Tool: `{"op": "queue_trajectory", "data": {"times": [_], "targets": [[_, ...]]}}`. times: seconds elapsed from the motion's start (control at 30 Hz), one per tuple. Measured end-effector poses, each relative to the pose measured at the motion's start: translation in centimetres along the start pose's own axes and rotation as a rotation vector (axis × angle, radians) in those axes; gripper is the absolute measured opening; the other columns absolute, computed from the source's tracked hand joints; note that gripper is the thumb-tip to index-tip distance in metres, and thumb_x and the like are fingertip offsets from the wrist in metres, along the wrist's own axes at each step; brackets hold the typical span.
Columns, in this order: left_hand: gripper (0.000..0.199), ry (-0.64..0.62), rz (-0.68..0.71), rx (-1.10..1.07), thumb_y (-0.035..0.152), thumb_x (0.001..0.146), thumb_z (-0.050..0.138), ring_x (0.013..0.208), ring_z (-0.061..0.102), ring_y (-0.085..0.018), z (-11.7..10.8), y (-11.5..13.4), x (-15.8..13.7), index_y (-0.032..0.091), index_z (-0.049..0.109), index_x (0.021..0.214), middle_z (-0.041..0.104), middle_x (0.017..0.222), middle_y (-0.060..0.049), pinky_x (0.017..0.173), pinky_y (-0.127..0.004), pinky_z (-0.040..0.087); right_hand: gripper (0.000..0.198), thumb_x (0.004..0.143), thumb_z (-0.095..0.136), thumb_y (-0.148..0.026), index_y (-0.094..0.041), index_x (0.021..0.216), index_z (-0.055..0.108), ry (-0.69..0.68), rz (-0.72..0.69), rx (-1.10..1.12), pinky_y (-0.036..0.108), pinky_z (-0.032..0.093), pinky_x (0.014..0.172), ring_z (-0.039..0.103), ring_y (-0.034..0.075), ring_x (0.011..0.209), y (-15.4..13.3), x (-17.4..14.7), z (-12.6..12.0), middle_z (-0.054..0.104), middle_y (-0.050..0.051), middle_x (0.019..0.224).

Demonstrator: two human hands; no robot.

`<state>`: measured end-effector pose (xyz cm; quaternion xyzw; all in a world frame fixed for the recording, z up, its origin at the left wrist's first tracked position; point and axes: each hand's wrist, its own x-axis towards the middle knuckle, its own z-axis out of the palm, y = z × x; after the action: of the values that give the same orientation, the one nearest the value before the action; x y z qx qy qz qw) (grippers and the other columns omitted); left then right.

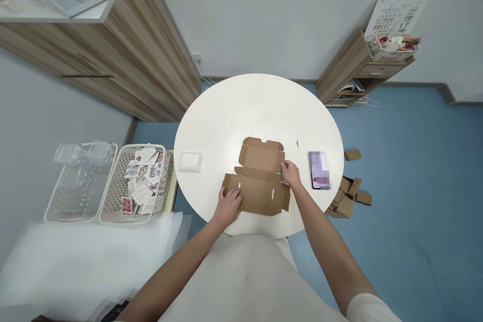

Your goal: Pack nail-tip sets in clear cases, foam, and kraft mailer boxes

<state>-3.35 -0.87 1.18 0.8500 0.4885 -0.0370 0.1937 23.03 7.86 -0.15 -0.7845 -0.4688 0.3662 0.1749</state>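
Note:
A brown cardboard box blank (260, 188), partly folded, lies on the white round table (264, 105) in front of me. Its lower panel carries two short white strips, and some of its edge flaps are bent up. My left hand (228, 206) is closed on the lower left edge, with the fingers over the panel and the thumb at the side flap. At the right side, by the crease between the two panels, my right hand (290, 173) pinches the cardboard. Its fingertips are partly hidden.
A phone (319, 170) lies at the table's right, a white packet (190, 162) at its left. Beside the table stand a basket of cards (107, 196) and a basket of clear plastic (53, 206). Cardboard boxes (345, 198) lie on the floor at right.

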Motion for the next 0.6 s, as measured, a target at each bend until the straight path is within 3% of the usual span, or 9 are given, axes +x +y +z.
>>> {"op": "queue_trajectory", "data": {"times": [0.3, 0.47, 0.6], "targets": [[0.029, 0.021, -0.009, 0.068, 0.019, 0.072, 0.048, 0.103, 0.046, -0.025, 0.1, 0.5, 0.6, 0.022, 0.057, 0.1, 0.056, 0.106, -0.009, 0.097, -0.051, 0.016, 0.022, 0.077, 0.032, -0.033, -0.021, 0.061, 0.042, 0.024, -0.047, -0.063, 0.024, 0.031, 0.056, 0.045, 0.014, 0.056, -0.1, -0.2, 0.5, 0.051, -0.002, 0.059], [0.022, 0.039, 0.017, 0.074, 0.024, 0.074, 0.05, 0.112, 0.04, -0.027, -0.3, 0.3, 0.8, 0.022, 0.06, 0.093, 0.055, 0.108, -0.01, 0.098, -0.05, 0.016, 0.02, 0.076, 0.033, -0.031, -0.021, 0.059, 0.038, 0.005, -0.093, -0.048, 0.023, 0.029, 0.051, 0.041, 0.013, 0.051, -0.3, -1.5, 0.0, 0.045, -0.003, 0.053], [0.045, 0.078, -0.023, 0.091, 0.035, 0.068, 0.058, 0.121, 0.03, -0.031, -1.1, 0.3, 1.0, 0.019, 0.052, 0.111, 0.044, 0.124, -0.014, 0.099, -0.048, 0.016, 0.02, 0.077, 0.032, -0.03, -0.022, 0.059, 0.038, 0.001, -0.13, -0.081, 0.023, 0.026, 0.048, 0.037, 0.012, 0.049, -0.8, -2.9, -0.3, 0.042, -0.004, 0.051]]}}
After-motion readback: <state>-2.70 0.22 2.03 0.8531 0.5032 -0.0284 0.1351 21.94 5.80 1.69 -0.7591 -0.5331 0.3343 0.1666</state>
